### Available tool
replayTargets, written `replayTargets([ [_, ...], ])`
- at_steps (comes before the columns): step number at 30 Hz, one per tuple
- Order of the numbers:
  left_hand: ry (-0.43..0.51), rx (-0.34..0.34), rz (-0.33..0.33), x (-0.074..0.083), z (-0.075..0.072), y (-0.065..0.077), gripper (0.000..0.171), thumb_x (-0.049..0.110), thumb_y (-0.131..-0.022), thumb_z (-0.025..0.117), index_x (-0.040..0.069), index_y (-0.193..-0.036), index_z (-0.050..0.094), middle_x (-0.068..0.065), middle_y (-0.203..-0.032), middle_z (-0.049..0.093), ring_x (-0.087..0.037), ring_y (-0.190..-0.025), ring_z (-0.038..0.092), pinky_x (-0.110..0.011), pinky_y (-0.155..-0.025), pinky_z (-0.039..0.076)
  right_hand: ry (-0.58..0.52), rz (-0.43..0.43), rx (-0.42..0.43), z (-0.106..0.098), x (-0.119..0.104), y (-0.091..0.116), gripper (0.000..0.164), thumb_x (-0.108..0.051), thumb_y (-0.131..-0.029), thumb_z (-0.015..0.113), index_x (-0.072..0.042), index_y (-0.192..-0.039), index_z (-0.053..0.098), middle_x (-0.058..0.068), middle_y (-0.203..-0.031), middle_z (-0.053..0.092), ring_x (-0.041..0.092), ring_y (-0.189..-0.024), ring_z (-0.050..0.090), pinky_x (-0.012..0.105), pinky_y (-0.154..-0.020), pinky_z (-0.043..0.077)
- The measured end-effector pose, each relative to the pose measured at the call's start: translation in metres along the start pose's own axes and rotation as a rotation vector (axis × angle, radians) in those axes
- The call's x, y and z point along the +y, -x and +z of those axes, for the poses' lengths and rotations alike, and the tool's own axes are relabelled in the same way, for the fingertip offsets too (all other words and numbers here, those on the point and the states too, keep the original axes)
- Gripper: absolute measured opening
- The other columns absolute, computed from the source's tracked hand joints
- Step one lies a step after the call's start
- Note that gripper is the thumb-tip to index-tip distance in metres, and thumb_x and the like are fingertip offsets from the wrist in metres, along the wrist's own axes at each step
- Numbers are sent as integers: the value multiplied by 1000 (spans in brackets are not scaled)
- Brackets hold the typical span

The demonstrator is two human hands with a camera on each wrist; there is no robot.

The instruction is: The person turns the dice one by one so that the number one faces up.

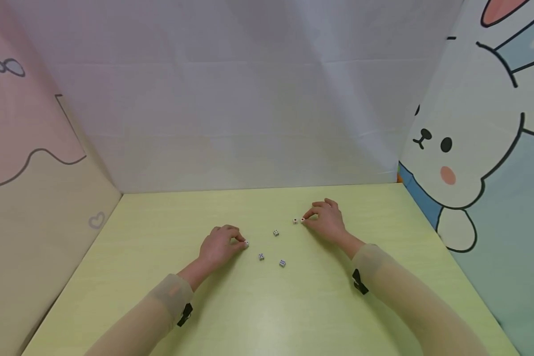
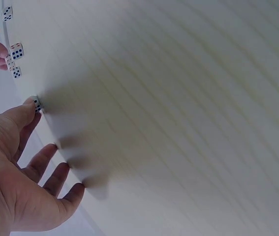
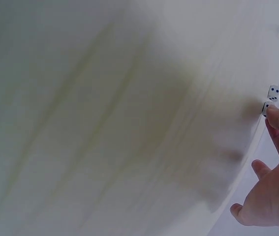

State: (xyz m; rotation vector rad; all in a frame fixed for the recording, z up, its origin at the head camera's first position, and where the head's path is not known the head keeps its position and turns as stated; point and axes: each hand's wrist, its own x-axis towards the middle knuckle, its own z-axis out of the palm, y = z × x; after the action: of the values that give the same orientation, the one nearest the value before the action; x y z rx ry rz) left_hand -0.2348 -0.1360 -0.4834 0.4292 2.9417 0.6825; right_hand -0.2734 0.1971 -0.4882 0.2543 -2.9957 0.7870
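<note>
Between thumb and index finger, my left hand (image 1: 221, 245) pinches a white die (image 2: 37, 103) at the table surface; its other fingertips touch down on the table in the left wrist view. My right hand (image 1: 326, 220) pinches another white die (image 3: 266, 109) farther back on the right. Right beside that one sits a second die (image 1: 295, 221). Toward the middle lies a die (image 1: 276, 233), with two more nearer me, one die (image 1: 261, 257) left and one die (image 1: 282, 263) right of it.
The pale yellow wooden table (image 1: 320, 316) reaches back to a whitish hanging cloth (image 1: 249, 123). A cartoon-printed panel (image 1: 507, 212) borders the right side, and a pink and cream panel (image 1: 31, 237) the left.
</note>
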Motion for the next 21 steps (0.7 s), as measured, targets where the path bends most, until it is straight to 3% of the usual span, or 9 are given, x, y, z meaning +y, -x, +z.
replayTargets([
  [9,-6,-4,0,1,0,-1,12,35,-93,77,24,-94,78,-10,-137,63,-40,-125,55,-55,-94,51,1,-1,5,-1,0,1,16,-27,-92,77,-14,-100,80,19,-138,61,40,-142,38,54,-121,15],
  [15,-8,-4,4,2,-1,0,12,36,-93,77,24,-94,79,-9,-137,63,-40,-125,55,-54,-93,51,-55,37,10,-9,1,6,26,-27,-95,73,-10,-114,77,21,-148,52,45,-148,23,59,-120,15],
  [21,-5,-12,-6,2,-2,1,12,35,-94,77,24,-95,78,-8,-137,63,-40,-126,54,-54,-95,51,-92,-4,101,-24,-1,14,30,-25,-95,74,-7,-119,75,20,-146,53,46,-147,24,57,-120,16],
])
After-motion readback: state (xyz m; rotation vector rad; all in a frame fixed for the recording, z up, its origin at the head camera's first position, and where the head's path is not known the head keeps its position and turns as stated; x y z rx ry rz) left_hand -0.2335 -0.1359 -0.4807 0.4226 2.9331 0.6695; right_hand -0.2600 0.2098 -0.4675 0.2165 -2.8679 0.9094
